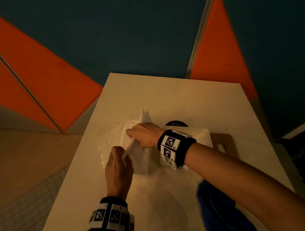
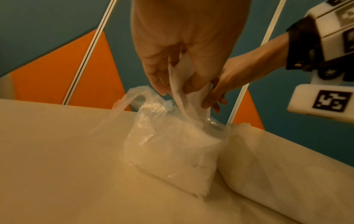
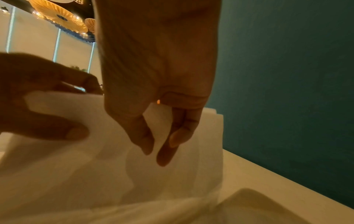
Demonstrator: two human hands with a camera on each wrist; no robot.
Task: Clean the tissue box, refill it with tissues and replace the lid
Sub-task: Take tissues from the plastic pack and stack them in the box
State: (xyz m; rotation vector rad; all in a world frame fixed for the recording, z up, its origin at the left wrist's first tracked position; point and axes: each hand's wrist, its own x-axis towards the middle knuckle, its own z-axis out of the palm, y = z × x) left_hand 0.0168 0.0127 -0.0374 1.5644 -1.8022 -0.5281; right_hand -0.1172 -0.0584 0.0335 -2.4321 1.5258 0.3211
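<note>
A stack of white tissues [image 1: 144,158] is half out of a clear plastic bag [image 1: 108,142] in the middle of the white table [image 1: 164,96]. My left hand [image 1: 120,151] pinches the near edge of the tissues [image 2: 182,94]. From the far side, my right hand [image 1: 133,135] holds the same tissues, with its thumb and fingers pointing down in front of the sheets [image 3: 95,151]. The white tissue box [image 1: 203,135] stands just right of the hands, partly hidden by my right wrist. Its brown lid [image 1: 227,144] with a slot lies flat to the right of the box.
A blue cloth [image 1: 221,212] lies crumpled at the near right of the table. A dark round object [image 1: 176,124] sits behind the box. The table's far edge meets a teal and orange wall [image 1: 141,34]; the floor drops off on the left.
</note>
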